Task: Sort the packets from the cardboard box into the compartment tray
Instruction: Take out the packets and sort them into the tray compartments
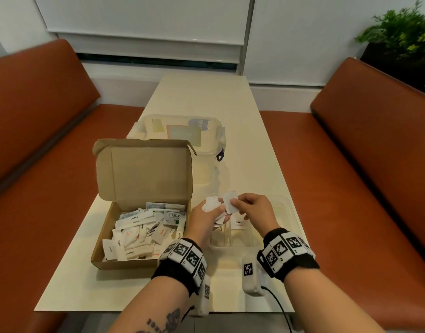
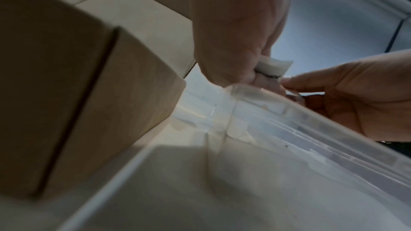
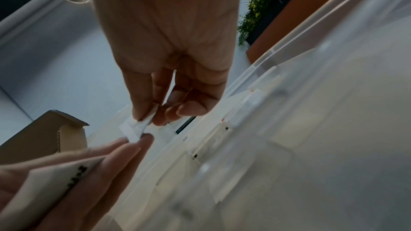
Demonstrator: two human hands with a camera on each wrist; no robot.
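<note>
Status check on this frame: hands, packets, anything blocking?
Left hand grips a bunch of packets. Right hand pinches one packet above the compartment tray. Cardboard box open, nothing blocking.

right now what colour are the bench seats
Reddish-brown bench seats, clearest in the head view.

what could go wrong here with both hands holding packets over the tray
The left hand grips a loose bunch of packets while the right hand pinches one packet out of it; pulling may drag others loose, and they could fall into the wrong compartment of the clear tray. The packets are mostly white and look alike, so misreading one seems likely. The left forearm is close to the cardboard box and might nudge it.
</note>
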